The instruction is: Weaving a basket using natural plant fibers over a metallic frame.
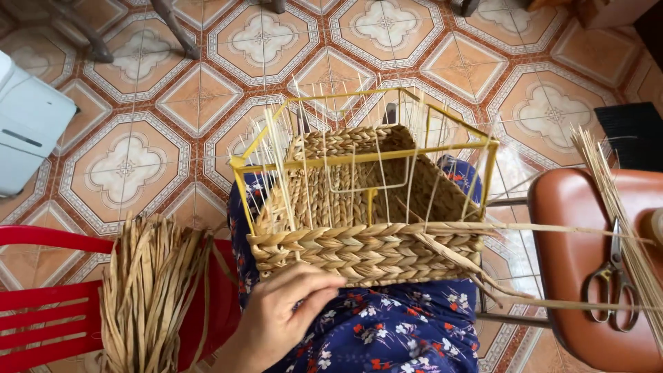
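Note:
A half-woven basket (362, 252) of braided dried straw rests on my lap, built around a yellow metal wire frame (366, 159) with several thin pale reeds standing up from it. My left hand (280, 314) presses against the basket's near lower corner, fingers curled onto the braid. Loose straw strands (483, 266) trail off the basket's right side. My right hand is out of sight.
A bundle of dried straw (148, 293) lies on a red plastic chair (48, 311) at left. At right, a brown chair seat (573, 276) carries scissors (613, 280) and a sheaf of thin reeds (621, 214). A white appliance (27, 124) stands on the patterned tile floor.

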